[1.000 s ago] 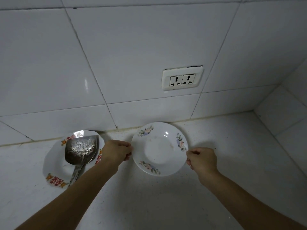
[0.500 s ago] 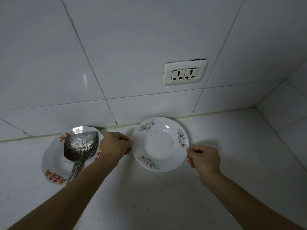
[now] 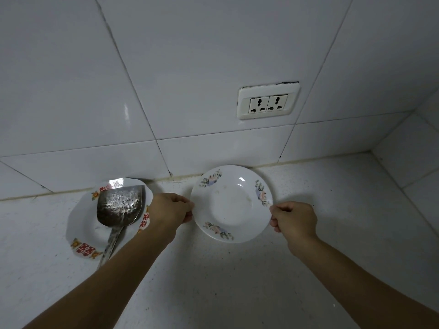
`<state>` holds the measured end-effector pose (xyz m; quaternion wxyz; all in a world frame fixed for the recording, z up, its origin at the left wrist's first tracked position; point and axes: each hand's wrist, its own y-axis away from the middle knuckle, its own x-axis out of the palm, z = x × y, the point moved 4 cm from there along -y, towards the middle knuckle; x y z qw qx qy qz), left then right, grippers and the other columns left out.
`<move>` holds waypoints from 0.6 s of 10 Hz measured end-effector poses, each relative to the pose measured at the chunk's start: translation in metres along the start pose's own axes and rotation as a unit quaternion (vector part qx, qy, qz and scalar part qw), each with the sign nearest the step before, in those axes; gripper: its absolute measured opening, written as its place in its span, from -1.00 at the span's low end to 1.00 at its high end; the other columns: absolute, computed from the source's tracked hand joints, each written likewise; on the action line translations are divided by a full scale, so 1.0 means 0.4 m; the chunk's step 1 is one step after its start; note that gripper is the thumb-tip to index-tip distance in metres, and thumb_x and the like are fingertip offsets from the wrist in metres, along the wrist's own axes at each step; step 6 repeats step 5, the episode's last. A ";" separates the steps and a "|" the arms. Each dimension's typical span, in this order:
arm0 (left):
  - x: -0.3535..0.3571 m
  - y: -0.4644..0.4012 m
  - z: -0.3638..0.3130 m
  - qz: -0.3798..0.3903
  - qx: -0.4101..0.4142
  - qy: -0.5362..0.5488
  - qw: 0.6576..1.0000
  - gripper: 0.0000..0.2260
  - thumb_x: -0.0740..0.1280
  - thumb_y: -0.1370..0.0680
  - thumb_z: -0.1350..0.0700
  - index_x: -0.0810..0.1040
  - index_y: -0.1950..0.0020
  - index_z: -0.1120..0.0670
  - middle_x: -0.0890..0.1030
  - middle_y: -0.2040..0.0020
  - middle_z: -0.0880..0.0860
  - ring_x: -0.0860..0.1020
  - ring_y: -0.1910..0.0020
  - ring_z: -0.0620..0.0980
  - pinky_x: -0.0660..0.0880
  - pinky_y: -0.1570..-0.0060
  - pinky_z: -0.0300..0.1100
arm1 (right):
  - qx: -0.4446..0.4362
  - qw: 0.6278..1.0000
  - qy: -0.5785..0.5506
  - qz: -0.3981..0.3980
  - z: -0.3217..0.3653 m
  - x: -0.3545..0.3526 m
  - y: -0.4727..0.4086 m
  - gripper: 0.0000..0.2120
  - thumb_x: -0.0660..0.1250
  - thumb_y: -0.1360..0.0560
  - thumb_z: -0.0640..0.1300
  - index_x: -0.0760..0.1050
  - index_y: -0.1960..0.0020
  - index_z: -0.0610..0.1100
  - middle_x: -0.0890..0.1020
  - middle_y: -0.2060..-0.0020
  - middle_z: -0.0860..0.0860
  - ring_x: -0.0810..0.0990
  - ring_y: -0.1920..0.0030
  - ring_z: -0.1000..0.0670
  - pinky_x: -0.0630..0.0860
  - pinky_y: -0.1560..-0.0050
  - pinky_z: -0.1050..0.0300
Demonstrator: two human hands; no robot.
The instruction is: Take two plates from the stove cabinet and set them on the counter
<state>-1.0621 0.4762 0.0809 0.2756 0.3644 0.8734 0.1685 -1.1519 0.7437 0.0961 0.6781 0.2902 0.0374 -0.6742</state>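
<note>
A white plate with pink and blue flowers (image 3: pixel 231 203) lies on the white counter (image 3: pixel 225 281), close to the tiled back wall. My left hand (image 3: pixel 169 210) pinches its left rim and my right hand (image 3: pixel 294 220) pinches its right rim. To the left sits a second white plate with red and orange markings (image 3: pixel 82 233); my left wrist covers part of its right edge. A metal spatula (image 3: pixel 118 207) rests in that plate, its handle pointing toward me.
White wall tiles rise straight behind the plates. A double wall socket (image 3: pixel 268 103) sits above and right of the flowered plate. A side wall (image 3: pixel 415 157) closes the counter at the right. Bare counter stretches in front of both plates.
The flowered plate and both hands have shifted slightly toward the back wall. Both hands keep their grip on the rim. The other plate and spatula stay in place.
</note>
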 end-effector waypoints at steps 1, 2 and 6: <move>0.000 0.000 0.001 -0.002 0.001 0.000 1.000 -0.87 0.48 -0.41 0.32 0.61 0.31 0.17 0.65 0.27 0.18 0.64 0.32 0.10 0.62 0.28 -0.09 | -0.005 1.000 -0.002 -0.003 -0.001 0.000 0.001 -0.80 0.39 -0.44 -0.29 0.58 0.32 -0.09 0.65 0.43 -0.10 0.61 0.46 0.00 0.48 0.49 0.25; -0.001 0.004 0.000 -0.005 0.003 -0.001 1.000 -0.88 0.47 -0.42 0.32 0.61 0.29 0.18 0.66 0.26 0.20 0.65 0.32 0.11 0.62 0.29 -0.10 | -0.003 1.000 0.000 -0.001 -0.002 0.000 0.000 -0.80 0.39 -0.44 -0.30 0.58 0.32 -0.08 0.65 0.42 -0.10 0.61 0.45 -0.01 0.47 0.50 0.24; -0.024 0.054 -0.039 -0.003 0.130 -0.110 0.985 -0.81 0.49 -0.42 0.09 0.63 0.00 0.07 0.68 0.19 0.05 0.63 0.33 -0.05 0.57 0.34 -0.20 | -0.057 0.997 0.040 0.024 0.025 -0.022 0.022 -0.89 0.37 -0.45 -0.14 0.64 0.12 -0.16 0.66 0.32 -0.04 0.64 0.33 -0.02 0.58 0.37 0.10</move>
